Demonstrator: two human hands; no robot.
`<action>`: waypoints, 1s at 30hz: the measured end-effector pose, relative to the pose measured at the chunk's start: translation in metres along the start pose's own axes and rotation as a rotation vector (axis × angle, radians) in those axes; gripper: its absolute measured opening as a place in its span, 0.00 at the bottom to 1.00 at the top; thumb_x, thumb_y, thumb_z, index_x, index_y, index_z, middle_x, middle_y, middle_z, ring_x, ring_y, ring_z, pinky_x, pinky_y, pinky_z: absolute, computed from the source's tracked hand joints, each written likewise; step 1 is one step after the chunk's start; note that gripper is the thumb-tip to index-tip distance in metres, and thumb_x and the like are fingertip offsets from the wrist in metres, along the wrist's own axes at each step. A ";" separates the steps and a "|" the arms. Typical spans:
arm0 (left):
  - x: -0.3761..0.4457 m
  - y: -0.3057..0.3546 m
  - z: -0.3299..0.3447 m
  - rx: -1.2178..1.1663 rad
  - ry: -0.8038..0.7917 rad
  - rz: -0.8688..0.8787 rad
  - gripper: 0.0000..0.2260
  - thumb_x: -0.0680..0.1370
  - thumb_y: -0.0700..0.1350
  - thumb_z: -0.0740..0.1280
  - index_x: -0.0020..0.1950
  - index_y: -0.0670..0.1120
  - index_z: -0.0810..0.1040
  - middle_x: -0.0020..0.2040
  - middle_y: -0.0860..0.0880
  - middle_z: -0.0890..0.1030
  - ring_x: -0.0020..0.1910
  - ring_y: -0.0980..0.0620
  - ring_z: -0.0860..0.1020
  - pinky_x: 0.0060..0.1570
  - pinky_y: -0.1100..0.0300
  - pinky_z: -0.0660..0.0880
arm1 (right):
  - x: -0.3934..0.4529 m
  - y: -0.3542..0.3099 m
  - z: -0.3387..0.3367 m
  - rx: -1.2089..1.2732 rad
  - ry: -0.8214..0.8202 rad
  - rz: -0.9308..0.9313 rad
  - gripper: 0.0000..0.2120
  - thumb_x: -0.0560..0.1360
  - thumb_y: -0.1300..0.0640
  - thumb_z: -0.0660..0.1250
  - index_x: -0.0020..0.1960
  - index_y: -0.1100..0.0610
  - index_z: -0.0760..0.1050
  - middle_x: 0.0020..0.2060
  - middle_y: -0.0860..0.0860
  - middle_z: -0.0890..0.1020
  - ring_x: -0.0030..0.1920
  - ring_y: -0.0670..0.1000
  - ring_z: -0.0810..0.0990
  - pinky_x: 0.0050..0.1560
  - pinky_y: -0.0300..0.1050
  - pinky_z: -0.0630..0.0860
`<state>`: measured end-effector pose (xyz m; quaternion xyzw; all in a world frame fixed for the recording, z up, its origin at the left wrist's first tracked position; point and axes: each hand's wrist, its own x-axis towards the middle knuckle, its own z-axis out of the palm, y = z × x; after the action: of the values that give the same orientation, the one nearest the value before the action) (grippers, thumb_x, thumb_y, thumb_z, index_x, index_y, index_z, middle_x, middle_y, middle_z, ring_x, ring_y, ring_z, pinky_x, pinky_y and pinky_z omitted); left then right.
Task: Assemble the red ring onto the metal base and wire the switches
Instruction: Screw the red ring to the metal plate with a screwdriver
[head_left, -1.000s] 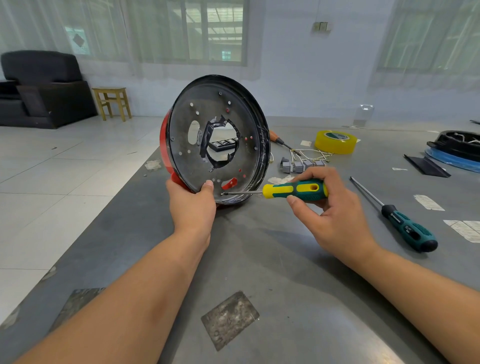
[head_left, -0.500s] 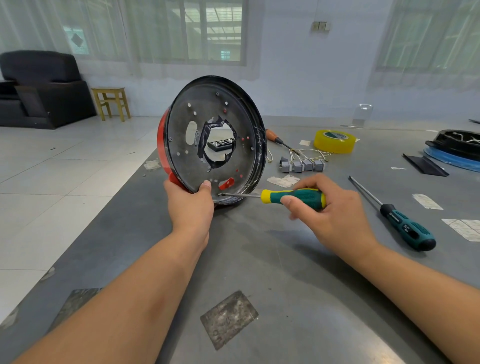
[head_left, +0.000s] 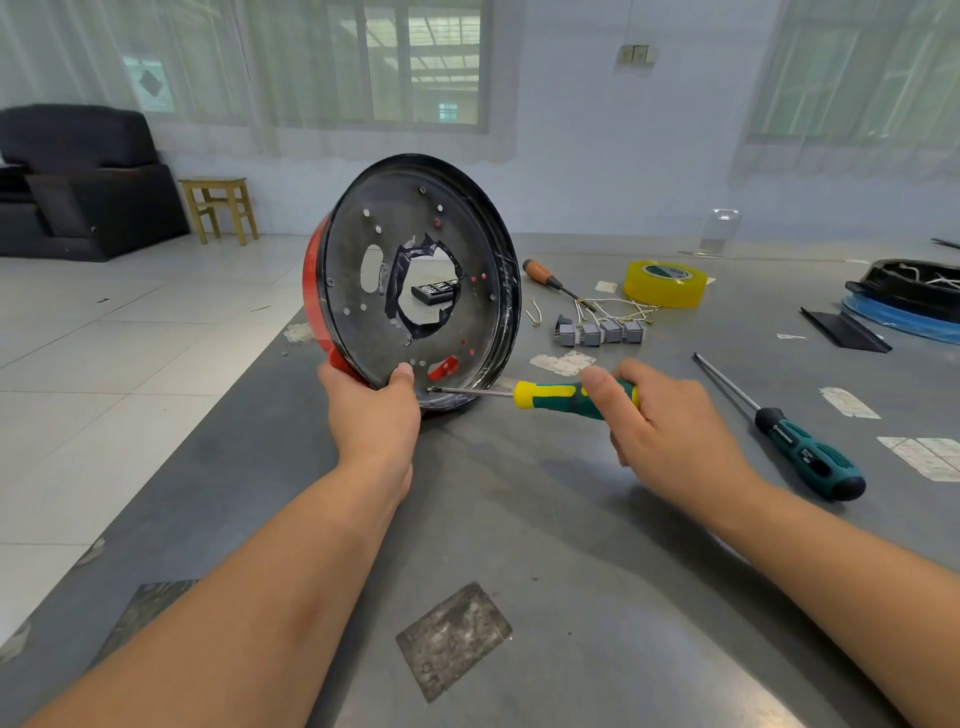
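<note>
**Screwdriver hand shifts along the handle at the base's lower rim**

Since a moment ago the right hand (head_left: 670, 431) has slid its grasp on the screwdriver (head_left: 566, 399), thumb now lying on top of the green-and-yellow handle with the fingers curled under it. The tip touches the lower part of the metal base (head_left: 415, 270), just beside the left thumb. The left hand (head_left: 371, 410) clasps the base's bottom edge, thumb on its face, holding it on edge on the table (head_left: 545, 545). The red ring (head_left: 314, 291) sits on the base's far side. Right of the base lie the grey switches (head_left: 600, 331), a tape roll (head_left: 665, 283) and a second screwdriver (head_left: 800, 447).
</note>
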<state>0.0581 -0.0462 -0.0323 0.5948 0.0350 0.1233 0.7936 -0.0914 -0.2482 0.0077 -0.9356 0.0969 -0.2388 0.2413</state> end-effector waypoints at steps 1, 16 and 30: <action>0.000 0.000 0.000 -0.004 0.002 -0.001 0.19 0.79 0.40 0.73 0.50 0.61 0.68 0.51 0.60 0.78 0.55 0.48 0.81 0.62 0.41 0.80 | 0.000 0.000 0.000 0.013 -0.012 0.003 0.28 0.74 0.24 0.47 0.54 0.46 0.70 0.32 0.50 0.81 0.36 0.53 0.80 0.41 0.57 0.79; 0.001 -0.001 -0.001 -0.011 0.018 -0.010 0.19 0.78 0.39 0.73 0.49 0.62 0.68 0.51 0.61 0.79 0.55 0.48 0.82 0.62 0.42 0.80 | 0.002 0.005 0.000 0.135 -0.120 -0.001 0.15 0.80 0.36 0.60 0.59 0.40 0.58 0.36 0.51 0.79 0.33 0.50 0.78 0.36 0.54 0.77; 0.001 0.000 -0.001 0.013 0.025 -0.012 0.20 0.79 0.39 0.72 0.49 0.63 0.67 0.50 0.61 0.78 0.53 0.50 0.81 0.62 0.42 0.80 | 0.009 0.012 0.002 0.384 -0.253 0.112 0.13 0.82 0.45 0.64 0.59 0.42 0.60 0.43 0.55 0.82 0.30 0.46 0.74 0.36 0.46 0.75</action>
<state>0.0592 -0.0448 -0.0328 0.5983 0.0493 0.1256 0.7899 -0.0832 -0.2605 0.0043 -0.8883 0.0703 -0.1198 0.4377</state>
